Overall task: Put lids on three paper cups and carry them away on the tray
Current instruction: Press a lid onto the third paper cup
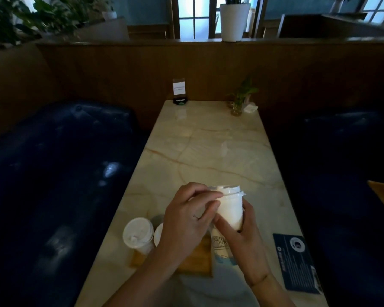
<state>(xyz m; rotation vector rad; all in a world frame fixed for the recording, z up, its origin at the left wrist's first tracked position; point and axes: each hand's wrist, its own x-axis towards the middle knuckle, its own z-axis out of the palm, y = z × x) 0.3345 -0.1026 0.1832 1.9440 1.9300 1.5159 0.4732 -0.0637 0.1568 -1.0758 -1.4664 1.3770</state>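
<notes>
The right hand (242, 235) holds a white paper cup (230, 209) up above the pale marble counter (208, 147). Its fingers are curled round the low part of the cup, and the thumb lies along the cup's near side. The left hand (186, 218) is at 9 o'clock from the cup. Its fingers (200, 189) are bent and pinch the rim of the clear plastic lid (227, 189), which sits on top of the cup.

Below the hands lies a flat wooden tray (197, 262). At 8 o'clock from the held cup stands a second white paper cup with a white lid (139, 233), on the tray's left end. Just right of it, another white cup (159, 234) peeks out from behind the left hand. A tall cup with a blue drawing (223, 249) stands under the right hand.

A dark blue card (297, 262) lies at 4 o'clock. At 12 o'clock, far down the counter, stand a small sign holder (179, 91) and a little green plant in a glass (239, 100).
</notes>
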